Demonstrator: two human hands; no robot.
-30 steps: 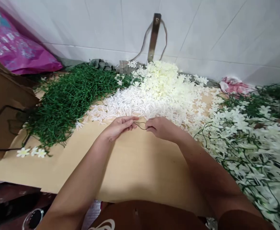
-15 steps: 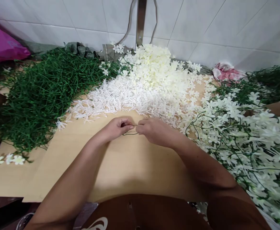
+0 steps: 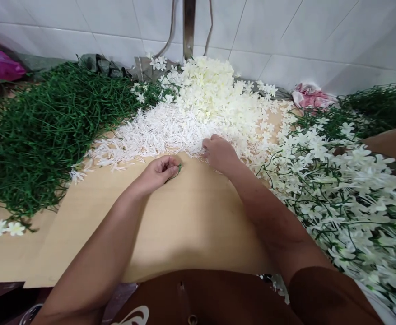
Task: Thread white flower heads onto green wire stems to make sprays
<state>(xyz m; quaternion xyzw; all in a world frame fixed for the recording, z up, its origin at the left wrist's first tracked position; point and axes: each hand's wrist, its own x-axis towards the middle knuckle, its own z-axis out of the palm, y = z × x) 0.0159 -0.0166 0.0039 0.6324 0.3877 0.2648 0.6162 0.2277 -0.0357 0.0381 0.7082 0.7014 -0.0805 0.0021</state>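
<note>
My left hand (image 3: pixel 160 174) is closed in a pinch over the cardboard, a little below the pile of white pieces. A bit of a green plastic flower stem (image 3: pixel 179 167) shows at its fingertips; most of the stem is hidden by the hand. Further up and to the right, my right hand (image 3: pixel 220 153) has its fingers curled together at the lower edge of the pile of thin white flower stamens (image 3: pixel 153 131). Whatever its fingertips hold, if anything, is hidden. Behind that pile lies a heap of cream-white artificial blossoms (image 3: pixel 214 88).
A large heap of green stems (image 3: pixel 55 122) lies at left, and finished white flower sprays (image 3: pixel 360 207) fill the right. Another person's arm (image 3: pixel 390 141) reaches in at the right edge. Cardboard (image 3: pixel 184 225) covers the work surface, with a tiled wall (image 3: pixel 272 31) behind.
My hands have parted. The right hand has moved up to the edge of the white stamen pile, while the left stays over the cardboard with the stem. The view has shifted slightly.
</note>
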